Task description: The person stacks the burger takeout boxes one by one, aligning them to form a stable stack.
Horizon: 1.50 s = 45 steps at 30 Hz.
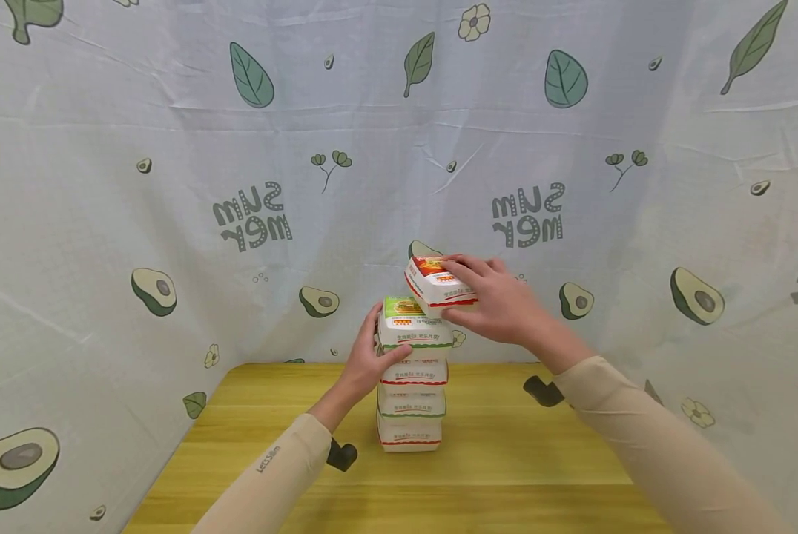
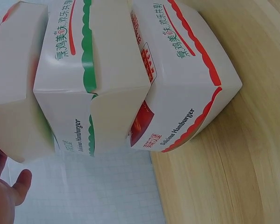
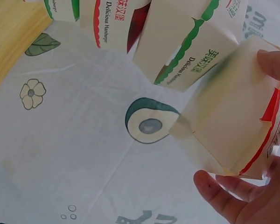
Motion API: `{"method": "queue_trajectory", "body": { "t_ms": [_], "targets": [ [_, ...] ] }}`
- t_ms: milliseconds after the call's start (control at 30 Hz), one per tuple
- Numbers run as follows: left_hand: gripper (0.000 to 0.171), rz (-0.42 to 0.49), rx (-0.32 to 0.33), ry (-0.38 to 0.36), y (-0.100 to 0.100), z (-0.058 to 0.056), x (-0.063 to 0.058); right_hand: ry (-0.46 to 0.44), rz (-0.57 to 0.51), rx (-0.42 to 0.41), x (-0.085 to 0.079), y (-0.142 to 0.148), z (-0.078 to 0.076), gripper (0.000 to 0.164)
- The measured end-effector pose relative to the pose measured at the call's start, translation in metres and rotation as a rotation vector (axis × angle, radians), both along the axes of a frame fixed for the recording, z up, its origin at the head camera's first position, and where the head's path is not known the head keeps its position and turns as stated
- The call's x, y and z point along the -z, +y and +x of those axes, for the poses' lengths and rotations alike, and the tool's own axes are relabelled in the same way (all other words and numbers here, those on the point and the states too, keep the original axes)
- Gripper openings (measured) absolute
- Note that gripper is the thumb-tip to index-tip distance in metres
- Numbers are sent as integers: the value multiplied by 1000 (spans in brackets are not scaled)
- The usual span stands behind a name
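Observation:
Several white cardboard hamburger boxes stand in an upright stack, their red and green trims alternating. My left hand (image 1: 362,362) grips the top green-trimmed box (image 1: 415,337), thumb on its front and fingers along its left side. In my right hand (image 1: 502,302) is a red-trimmed hamburger box (image 1: 432,289), tilted over the stack's upper right corner. The right wrist view shows this box's pale underside (image 3: 228,107) close to the green-trimmed box (image 3: 186,51). Lower down, the left wrist view shows the bottom red-trimmed box (image 2: 182,88) on the table.
The stack stands on a yellow wood-grain table (image 1: 519,452). Behind and around it hangs a pale curtain (image 1: 386,193) printed with avocados, leaves and mirrored lettering. A small black object (image 1: 542,391) shows beside the right wrist, another (image 1: 341,454) beside the left.

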<state>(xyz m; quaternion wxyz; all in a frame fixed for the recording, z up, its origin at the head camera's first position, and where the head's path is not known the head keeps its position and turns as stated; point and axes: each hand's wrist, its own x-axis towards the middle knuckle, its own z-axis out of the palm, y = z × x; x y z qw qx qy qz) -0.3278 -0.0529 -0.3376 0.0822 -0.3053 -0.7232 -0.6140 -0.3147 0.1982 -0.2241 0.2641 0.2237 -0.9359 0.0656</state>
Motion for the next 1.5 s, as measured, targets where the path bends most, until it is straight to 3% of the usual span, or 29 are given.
{"method": "queue_trajectory", "body": {
  "t_ms": [1033, 1500],
  "targets": [
    [88, -2, 15, -13, 2, -1, 1, 13, 64, -13, -1, -22, -2, 84],
    [88, 17, 8, 8, 2, -1, 2, -15, 93, -55, -3, -23, 3, 58]
  ]
}}
